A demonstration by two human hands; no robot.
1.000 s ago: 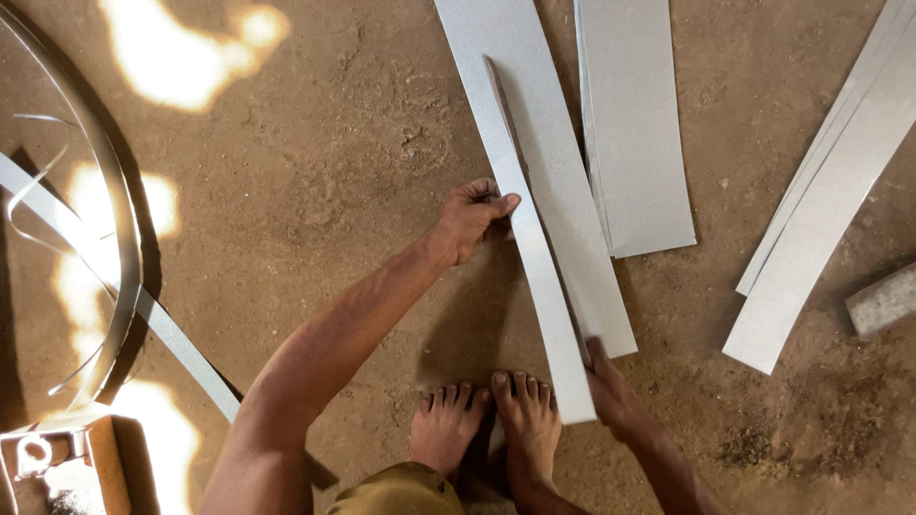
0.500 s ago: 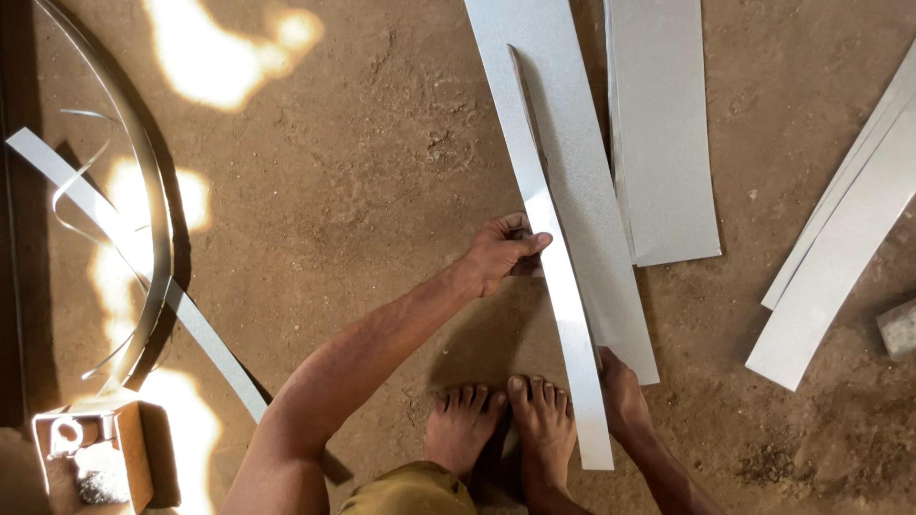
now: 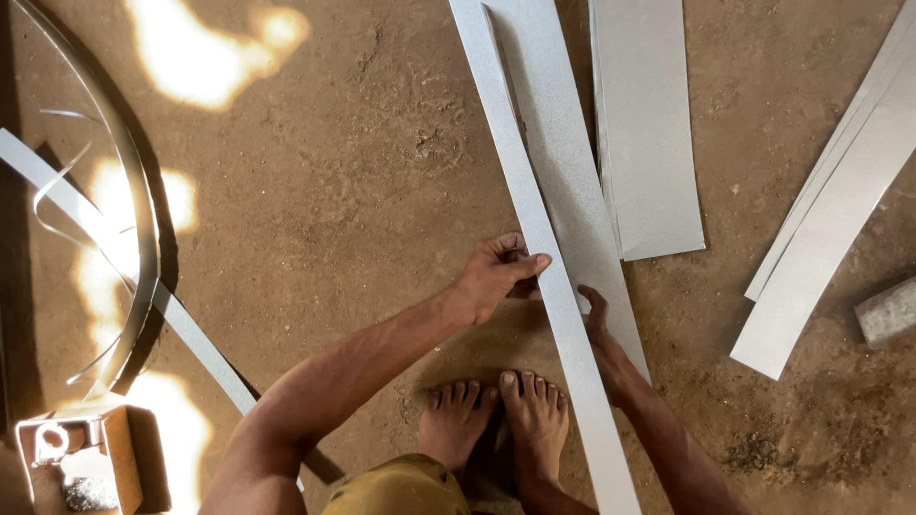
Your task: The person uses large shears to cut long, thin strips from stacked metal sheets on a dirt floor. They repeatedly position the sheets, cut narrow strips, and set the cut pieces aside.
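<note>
On the brown dirt floor [image 3: 334,191], seen from the head camera: a long, narrow, pale grey sheet-metal strip [image 3: 534,219], running from the top edge down past two bare feet [image 3: 496,420] and lying along the left margin of a wider grey metal sheet [image 3: 568,172].

Left hand [image 3: 496,277] curled tight at the strip's left edge, thumb laid across onto the metal, fingers closed on something small and dark; too hidden to name. Right hand [image 3: 603,329] on the strip's other side, fingers loosely spread and flat on the wider sheet, pressing rather than pinching, wrist partly covered by the strip.

Judged from this: strip being worked or steadied at mid-length, close to the feet, with the far end resting untouched. Calls next for firm downward pressure from the right palm and care for the thin, likely sharp edge under the left thumb.

Further right: a broader rectangular grey sheet [image 3: 649,143], apart from the hands; several overlapping pale strips [image 3: 830,238]; a grey stone block [image 3: 887,310]. At far left: a curved metal band [image 3: 143,238] and a small open box [image 3: 72,458].
</note>
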